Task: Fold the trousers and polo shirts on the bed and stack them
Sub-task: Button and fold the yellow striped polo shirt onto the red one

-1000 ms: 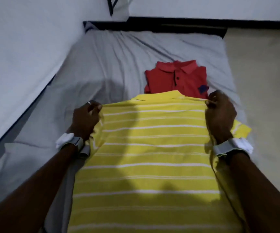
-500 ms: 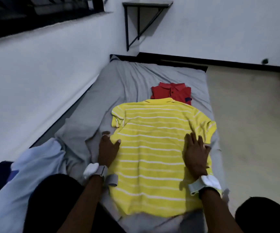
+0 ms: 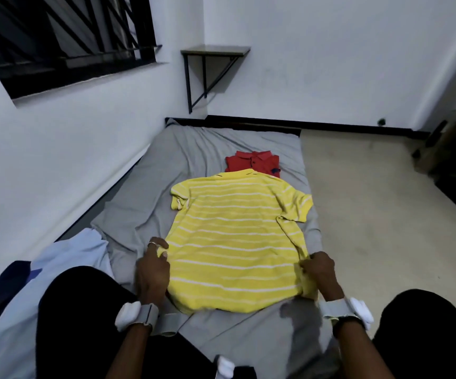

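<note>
The yellow striped polo shirt [image 3: 235,242] lies spread flat on the grey bed [image 3: 194,149], collar end away from the person and hem toward them, both short sleeves out to the sides. The hands sit at its near corners. The left hand [image 3: 151,269] is at about 8 o'clock of the shirt, fingers curled over the side edge and pinching the cloth. The right hand [image 3: 318,272] is at about 4 o'clock, closed on a bunched fold of the opposite edge. At 12 o'clock, a folded red polo shirt [image 3: 251,162] lies partly under the yellow collar. Out at 9 o'clock a light blue garment [image 3: 65,255] is heaped by the wall, well apart from the shirt. Far off at 12 o'clock, a small wall shelf [image 3: 216,49] hangs in the corner.
</note>
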The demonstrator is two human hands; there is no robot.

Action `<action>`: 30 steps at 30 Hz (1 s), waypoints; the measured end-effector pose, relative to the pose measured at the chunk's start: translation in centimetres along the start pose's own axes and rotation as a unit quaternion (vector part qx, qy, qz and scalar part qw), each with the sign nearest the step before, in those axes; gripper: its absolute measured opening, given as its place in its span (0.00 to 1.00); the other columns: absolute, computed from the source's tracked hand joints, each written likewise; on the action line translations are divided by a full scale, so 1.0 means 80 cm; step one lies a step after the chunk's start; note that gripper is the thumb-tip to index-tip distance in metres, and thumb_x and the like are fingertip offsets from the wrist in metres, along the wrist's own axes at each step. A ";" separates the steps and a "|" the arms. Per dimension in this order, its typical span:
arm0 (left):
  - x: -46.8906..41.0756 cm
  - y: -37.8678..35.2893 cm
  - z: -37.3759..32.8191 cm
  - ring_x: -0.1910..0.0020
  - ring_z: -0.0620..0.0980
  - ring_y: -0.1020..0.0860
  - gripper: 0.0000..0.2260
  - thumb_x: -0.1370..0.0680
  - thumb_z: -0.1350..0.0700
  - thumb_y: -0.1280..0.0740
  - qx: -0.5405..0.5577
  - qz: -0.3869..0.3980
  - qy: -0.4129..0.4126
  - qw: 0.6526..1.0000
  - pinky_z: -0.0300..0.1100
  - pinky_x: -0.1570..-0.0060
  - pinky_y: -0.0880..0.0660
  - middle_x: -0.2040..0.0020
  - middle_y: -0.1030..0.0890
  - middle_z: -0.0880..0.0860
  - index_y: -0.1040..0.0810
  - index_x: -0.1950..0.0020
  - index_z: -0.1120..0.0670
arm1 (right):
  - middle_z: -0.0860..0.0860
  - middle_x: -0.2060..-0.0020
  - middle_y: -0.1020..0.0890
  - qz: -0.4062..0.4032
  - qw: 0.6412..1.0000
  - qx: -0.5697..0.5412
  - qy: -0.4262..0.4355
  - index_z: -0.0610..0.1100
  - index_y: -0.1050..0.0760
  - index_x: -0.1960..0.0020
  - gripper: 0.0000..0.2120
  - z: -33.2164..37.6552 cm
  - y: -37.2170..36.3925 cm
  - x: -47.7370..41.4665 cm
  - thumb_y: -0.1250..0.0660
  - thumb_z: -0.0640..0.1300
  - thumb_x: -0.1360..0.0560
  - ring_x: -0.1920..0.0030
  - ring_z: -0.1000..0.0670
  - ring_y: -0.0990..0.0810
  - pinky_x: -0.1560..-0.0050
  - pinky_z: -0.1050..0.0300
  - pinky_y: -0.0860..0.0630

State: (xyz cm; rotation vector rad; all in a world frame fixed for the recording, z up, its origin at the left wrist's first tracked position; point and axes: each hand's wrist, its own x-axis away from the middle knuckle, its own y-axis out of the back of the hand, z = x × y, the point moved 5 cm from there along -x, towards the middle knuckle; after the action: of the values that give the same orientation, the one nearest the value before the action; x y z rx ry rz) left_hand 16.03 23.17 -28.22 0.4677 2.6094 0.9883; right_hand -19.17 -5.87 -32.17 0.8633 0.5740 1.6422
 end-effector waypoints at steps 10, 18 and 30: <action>0.004 -0.015 0.023 0.40 0.67 0.21 0.22 0.24 0.41 0.25 0.053 0.074 0.122 0.988 0.54 0.43 0.25 0.43 0.18 0.64 0.23 0.41 0.57 | 0.43 0.35 0.28 0.012 0.991 0.130 -0.012 0.48 0.38 0.28 0.30 -0.004 0.008 0.031 0.31 0.53 0.25 0.34 0.35 0.27 0.40 0.41 0.28; 0.018 -0.003 0.012 0.54 0.62 0.19 0.05 0.23 0.51 0.30 -0.080 0.092 0.008 0.992 0.47 0.59 0.25 0.57 0.18 0.53 0.21 0.55 0.40 | 0.37 0.42 0.21 -0.151 0.975 0.160 0.039 0.41 0.47 0.19 0.33 -0.012 0.040 0.030 0.39 0.36 0.22 0.44 0.33 0.19 0.46 0.44 0.24; 0.037 -0.036 -0.009 0.47 0.53 0.17 0.16 0.24 0.37 0.29 -0.014 0.324 -0.087 0.942 0.45 0.47 0.23 0.41 0.16 0.48 0.25 0.37 0.33 | 0.43 0.45 0.23 -0.016 0.928 0.250 0.276 0.43 0.24 0.40 0.13 0.081 -0.073 0.113 0.30 0.44 0.23 0.44 0.36 0.24 0.51 0.44 0.28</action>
State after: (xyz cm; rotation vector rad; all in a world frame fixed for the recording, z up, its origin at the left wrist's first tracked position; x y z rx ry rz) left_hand 12.54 21.92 -30.16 1.3953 2.3046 1.0955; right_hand -11.32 3.82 -30.47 0.7299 1.4398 1.7378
